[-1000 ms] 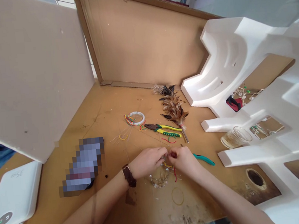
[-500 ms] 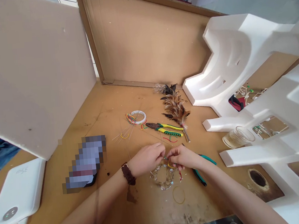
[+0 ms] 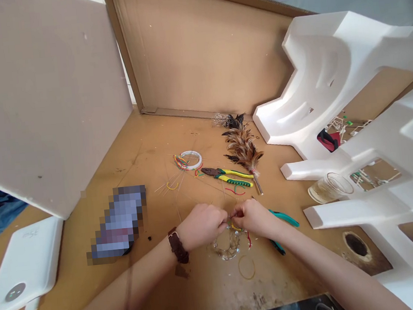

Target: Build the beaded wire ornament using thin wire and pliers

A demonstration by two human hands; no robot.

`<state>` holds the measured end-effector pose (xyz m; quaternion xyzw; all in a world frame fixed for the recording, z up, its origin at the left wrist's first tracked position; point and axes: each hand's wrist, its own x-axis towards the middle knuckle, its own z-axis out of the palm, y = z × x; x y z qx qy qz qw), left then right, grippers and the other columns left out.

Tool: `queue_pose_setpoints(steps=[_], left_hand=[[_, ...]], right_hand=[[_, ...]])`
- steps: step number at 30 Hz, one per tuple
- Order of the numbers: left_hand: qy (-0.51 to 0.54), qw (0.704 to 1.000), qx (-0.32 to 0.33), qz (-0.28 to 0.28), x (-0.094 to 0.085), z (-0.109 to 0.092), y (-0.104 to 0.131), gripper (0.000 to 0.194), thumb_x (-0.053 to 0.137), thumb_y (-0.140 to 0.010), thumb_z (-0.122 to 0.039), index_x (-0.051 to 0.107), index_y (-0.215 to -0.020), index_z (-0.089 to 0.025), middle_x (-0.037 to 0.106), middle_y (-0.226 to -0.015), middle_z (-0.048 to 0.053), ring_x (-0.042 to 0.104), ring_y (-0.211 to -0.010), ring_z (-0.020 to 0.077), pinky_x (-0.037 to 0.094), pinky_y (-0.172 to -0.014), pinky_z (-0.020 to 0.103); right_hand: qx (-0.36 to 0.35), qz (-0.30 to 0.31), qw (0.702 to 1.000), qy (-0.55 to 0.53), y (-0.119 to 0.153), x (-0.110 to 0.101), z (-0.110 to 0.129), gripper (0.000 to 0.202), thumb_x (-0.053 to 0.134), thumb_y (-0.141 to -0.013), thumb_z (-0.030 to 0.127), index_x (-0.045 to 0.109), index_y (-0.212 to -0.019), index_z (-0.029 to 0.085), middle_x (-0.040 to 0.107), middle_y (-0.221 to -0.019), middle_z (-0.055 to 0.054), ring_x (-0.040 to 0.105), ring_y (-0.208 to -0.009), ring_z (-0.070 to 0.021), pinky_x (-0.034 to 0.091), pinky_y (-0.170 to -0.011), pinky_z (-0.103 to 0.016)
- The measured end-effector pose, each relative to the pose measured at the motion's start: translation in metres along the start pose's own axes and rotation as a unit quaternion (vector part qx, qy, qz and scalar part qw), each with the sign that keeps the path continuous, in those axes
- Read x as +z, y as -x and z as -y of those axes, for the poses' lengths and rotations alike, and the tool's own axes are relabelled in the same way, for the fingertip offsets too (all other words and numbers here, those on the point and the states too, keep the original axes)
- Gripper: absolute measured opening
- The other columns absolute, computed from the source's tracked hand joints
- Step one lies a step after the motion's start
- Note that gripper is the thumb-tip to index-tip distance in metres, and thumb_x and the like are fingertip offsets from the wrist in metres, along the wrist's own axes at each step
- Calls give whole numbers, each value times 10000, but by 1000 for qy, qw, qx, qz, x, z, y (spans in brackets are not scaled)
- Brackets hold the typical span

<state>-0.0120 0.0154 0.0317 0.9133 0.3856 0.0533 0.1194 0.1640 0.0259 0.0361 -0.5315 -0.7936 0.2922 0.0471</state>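
Observation:
My left hand (image 3: 206, 224), with a dark brown strap (image 3: 178, 246) on its wrist, is closed in a pinch. Fingertip to fingertip with it, my right hand (image 3: 253, 218) also pinches. Whatever lies between the fingers is too small to make out. Just under both hands, a wire ring with glassy beads (image 3: 231, 256) rests on the table, its far side partly covered by them. Yellow and red strands (image 3: 249, 240) show at its right side. Teal-handled pliers (image 3: 284, 217) lie partly beneath my right forearm. A thin yellowish loop (image 3: 246, 267) lies in front of the ring.
Yellow-green pliers (image 3: 230, 176), a feather bundle (image 3: 242, 144) and a white ring (image 3: 193, 160) with coloured strands lie farther back. A blurred-out phone (image 3: 120, 222) and a white power bank (image 3: 27, 262) are left. White foam (image 3: 331, 79) and a glass (image 3: 328, 189) stand right.
My fingertips have come together above the beaded ring. My left hand has turned more knuckles-up, and my right fingers have curled in tighter. The view has shifted slightly.

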Motion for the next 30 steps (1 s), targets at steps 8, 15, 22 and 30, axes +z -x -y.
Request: queue_pose_setpoints(steps=[8, 15, 22, 30], left_hand=[[-33, 999, 8, 10, -3, -11, 5, 216, 387, -863, -185, 579, -774, -144, 655, -706, 82, 620, -626, 211, 393, -531, 275], [-31, 999, 7, 4, -1, -9, 5, 204, 406, -845, -153, 571, -724, -147, 644, -680, 88, 614, -612, 196, 395, -532, 266], [-46, 999, 4, 20, 1, -9, 5, 175, 426, -823, -133, 580, -744, -155, 656, -676, 85, 620, -600, 214, 389, -509, 268], [-49, 998, -14, 28, -2, -15, 2, 139, 447, -794, -90, 575, -844, -117, 673, -705, 103, 641, -610, 264, 400, -471, 294]], right_hand=[[35, 82, 988, -123, -4, -1, -16, 206, 445, -725, 199, 631, -808, 172, 618, -610, 28, 533, -429, -77, 406, -456, -174], [2, 7, 1000, 1, 6, -5, -12, 213, 469, -696, 143, 663, -770, 191, 657, -659, 8, 578, -549, -103, 388, -521, -186], [21, -22, 994, 110, 5, -3, -5, 183, 492, -711, 174, 673, -703, 194, 668, -656, -29, 577, -586, -134, 348, -521, -210], [65, 2, 997, 48, 0, 4, -2, 198, 464, -774, 238, 656, -729, 217, 633, -544, 19, 538, -465, -94, 349, -484, -182]])
